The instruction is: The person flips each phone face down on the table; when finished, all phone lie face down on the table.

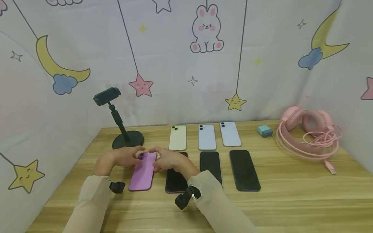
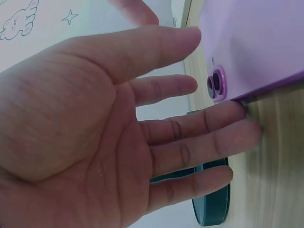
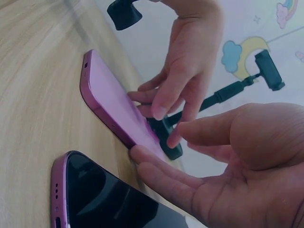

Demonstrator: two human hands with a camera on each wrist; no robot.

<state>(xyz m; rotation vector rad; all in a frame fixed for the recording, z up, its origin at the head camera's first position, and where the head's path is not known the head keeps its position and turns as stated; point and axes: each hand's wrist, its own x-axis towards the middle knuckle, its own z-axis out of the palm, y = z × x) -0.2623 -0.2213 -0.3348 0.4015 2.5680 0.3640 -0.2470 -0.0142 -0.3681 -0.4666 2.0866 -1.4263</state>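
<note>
A pink-purple smartphone (image 1: 142, 173) lies back up on the table, its two-lens camera bump at the far end. At its far left edge is my left hand (image 1: 126, 156), fingers extended; in the left wrist view the fingertips (image 2: 244, 130) reach the phone's edge beside the lenses, with the thumb apart above. My right hand (image 1: 172, 160) is on the other side, partly over a black-screened phone (image 1: 176, 181). Its fingertips (image 3: 142, 156) meet the pink phone's right edge in the right wrist view. Neither hand encloses the phone.
Two more dark-screened phones (image 1: 244, 170) lie to the right. Behind them are a pale yellow phone (image 1: 177, 139) and two whitish phones (image 1: 207, 138). A black stand (image 1: 128, 139) is at back left; a teal charger (image 1: 265, 130) and pink headphones (image 1: 309, 129) with coiled cable are at right.
</note>
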